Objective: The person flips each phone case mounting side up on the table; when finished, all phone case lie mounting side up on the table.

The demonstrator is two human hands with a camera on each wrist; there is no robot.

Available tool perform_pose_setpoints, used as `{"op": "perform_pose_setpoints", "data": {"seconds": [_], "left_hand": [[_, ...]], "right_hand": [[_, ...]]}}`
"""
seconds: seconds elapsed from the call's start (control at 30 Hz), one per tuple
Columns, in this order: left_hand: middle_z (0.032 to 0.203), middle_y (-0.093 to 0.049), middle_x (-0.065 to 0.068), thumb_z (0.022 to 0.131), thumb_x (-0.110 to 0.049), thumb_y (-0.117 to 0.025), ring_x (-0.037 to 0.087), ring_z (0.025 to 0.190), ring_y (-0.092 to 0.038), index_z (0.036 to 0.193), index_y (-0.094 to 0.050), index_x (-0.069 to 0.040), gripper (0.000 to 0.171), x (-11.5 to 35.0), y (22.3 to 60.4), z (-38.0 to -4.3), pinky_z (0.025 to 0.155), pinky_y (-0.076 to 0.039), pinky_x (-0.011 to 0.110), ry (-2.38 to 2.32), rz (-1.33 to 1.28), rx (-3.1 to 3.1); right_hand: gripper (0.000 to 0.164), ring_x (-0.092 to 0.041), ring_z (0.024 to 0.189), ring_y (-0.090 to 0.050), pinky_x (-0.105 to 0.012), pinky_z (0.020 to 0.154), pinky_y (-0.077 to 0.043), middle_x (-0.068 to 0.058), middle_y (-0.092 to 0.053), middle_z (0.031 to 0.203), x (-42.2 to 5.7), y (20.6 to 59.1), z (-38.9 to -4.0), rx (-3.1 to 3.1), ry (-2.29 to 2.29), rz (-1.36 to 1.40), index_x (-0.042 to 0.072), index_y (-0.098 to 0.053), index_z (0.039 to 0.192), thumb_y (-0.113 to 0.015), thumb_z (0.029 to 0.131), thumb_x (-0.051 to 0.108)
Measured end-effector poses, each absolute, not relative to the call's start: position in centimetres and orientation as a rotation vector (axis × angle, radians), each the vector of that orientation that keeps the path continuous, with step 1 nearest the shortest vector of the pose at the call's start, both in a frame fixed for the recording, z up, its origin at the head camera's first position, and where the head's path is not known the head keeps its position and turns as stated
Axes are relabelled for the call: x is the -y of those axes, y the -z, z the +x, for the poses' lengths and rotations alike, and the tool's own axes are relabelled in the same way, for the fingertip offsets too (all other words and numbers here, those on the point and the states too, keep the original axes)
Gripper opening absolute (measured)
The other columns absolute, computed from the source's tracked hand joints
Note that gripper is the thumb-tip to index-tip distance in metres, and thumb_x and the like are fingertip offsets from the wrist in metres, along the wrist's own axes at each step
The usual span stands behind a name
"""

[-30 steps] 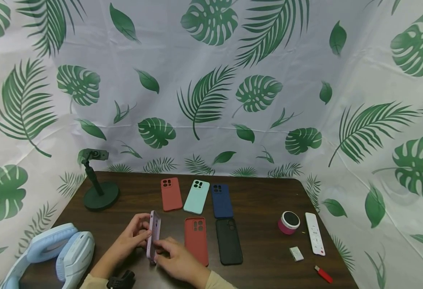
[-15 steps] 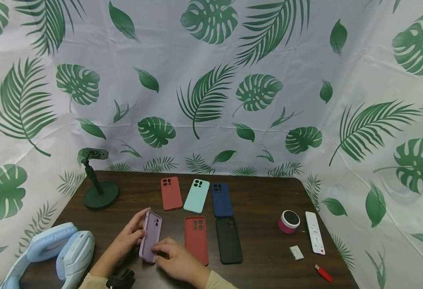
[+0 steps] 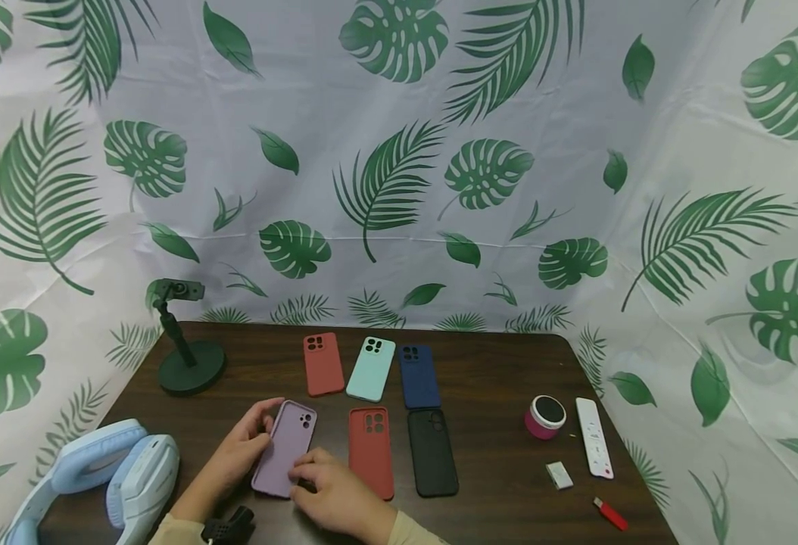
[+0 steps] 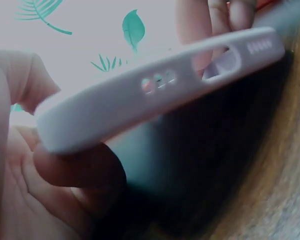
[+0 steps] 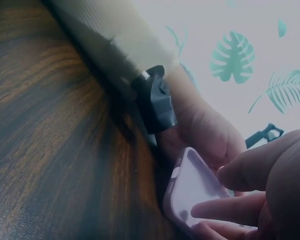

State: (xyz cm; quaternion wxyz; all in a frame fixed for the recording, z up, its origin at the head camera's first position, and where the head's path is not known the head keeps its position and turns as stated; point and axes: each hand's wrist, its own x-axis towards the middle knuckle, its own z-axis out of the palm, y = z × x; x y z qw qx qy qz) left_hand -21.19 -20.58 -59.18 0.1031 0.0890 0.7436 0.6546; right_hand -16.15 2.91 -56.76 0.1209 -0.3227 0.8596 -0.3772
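A lilac phone case (image 3: 286,448) is tilted up over the front left of the table, its hollow inside facing up and a camera cutout near its top right corner. My left hand (image 3: 241,448) grips its left side; in the left wrist view, thumb and fingers hold one end corner of the case (image 4: 115,107). My right hand (image 3: 334,488) holds the lower right edge with curled fingers. Fingers (image 5: 230,209) of this hand reach into the hollow in the right wrist view. The case's port cutout and small speaker holes show in the left wrist view.
Red (image 3: 323,365), mint (image 3: 371,369) and blue (image 3: 420,377) cases lie behind; another red case (image 3: 370,454) and a black one (image 3: 433,454) lie right. Headphones (image 3: 143,484) and a stand (image 3: 191,367) are left; a jar (image 3: 545,417), remote (image 3: 594,437) and USB stick (image 3: 610,514) right.
The lilac case has turned from nearly edge-on to show its inside, leaning down toward the table. Both hands stay on it, with the left moved slightly.
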Motion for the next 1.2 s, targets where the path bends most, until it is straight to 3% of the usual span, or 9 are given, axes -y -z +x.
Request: {"op": "perform_pose_setpoints", "data": {"seconds": [0.23, 0.37, 0.6, 0.73, 0.97, 1.2], "left_hand": [[0.099, -0.042, 0.009, 0.092, 0.003, -0.05, 0.009, 0.056, -0.04, 0.151, -0.04, -0.015, 0.063, 20.3, 58.8, -21.3, 0.044, -0.035, 0.022, -1.79, 0.112, -2.26], [0.099, -0.044, 0.006, 0.089, 0.004, -0.052, 0.008, 0.051, -0.038, 0.147, -0.045, -0.012, 0.06, 20.1, 58.9, -21.2, 0.042, -0.033, 0.02, -1.738, 0.034, -2.254], [0.109, -0.051, 0.014, 0.091, -0.001, -0.063, 0.01, 0.051, -0.046, 0.134, -0.059, -0.007, 0.043, 19.6, 59.3, -21.1, 0.036, -0.042, 0.029, -1.614, 0.118, -2.438], [0.121, -0.05, 0.016, 0.088, 0.003, -0.063, 0.013, 0.051, -0.049, 0.138, -0.058, -0.011, 0.052, 19.4, 59.4, -21.1, 0.037, -0.047, 0.034, -1.598, 0.135, -2.478], [0.127, -0.045, 0.017, 0.083, 0.007, -0.06, 0.013, 0.05, -0.048, 0.141, -0.054, -0.014, 0.062, 19.5, 59.3, -21.1, 0.039, -0.047, 0.032, -1.631, 0.149, -2.465], [0.13, -0.043, 0.018, 0.093, -0.005, -0.066, 0.014, 0.051, -0.049, 0.133, -0.057, -0.011, 0.041, 19.7, 59.1, -20.9, 0.04, -0.047, 0.032, -1.745, 0.098, -2.384]], "right_hand": [[0.032, 0.0, 0.117, -0.057, -0.022, 0.096, -0.051, 0.008, -0.06, 0.128, -3.2, 56.5, -16.2, -2.488, 1.109, -0.913, 0.015, -0.073, 0.125, -0.059, 0.102, 0.032], [0.027, 0.0, 0.11, -0.055, -0.018, 0.091, -0.048, 0.01, -0.062, 0.121, -3.3, 56.3, -16.2, -2.556, 1.008, -0.982, 0.018, -0.077, 0.116, -0.058, 0.102, 0.032], [0.02, 0.002, 0.101, -0.051, -0.013, 0.08, -0.043, 0.014, -0.062, 0.117, -3.5, 55.8, -15.9, -2.623, 0.856, -1.062, 0.027, -0.079, 0.107, -0.062, 0.101, 0.036], [0.02, 0.002, 0.102, -0.052, -0.013, 0.081, -0.044, 0.013, -0.062, 0.117, -3.6, 55.7, -15.8, -2.633, 0.847, -1.076, 0.027, -0.079, 0.107, -0.062, 0.101, 0.035], [0.02, 0.001, 0.102, -0.052, -0.014, 0.082, -0.045, 0.013, -0.062, 0.116, -3.5, 55.9, -16.1, -2.652, 0.849, -1.083, 0.027, -0.079, 0.106, -0.062, 0.1, 0.036], [0.023, 0.004, 0.099, -0.054, -0.012, 0.08, -0.045, 0.017, -0.064, 0.11, -3.7, 56.1, -16.4, -2.656, 0.895, -1.147, 0.026, -0.076, 0.113, -0.058, 0.102, 0.036]]}}
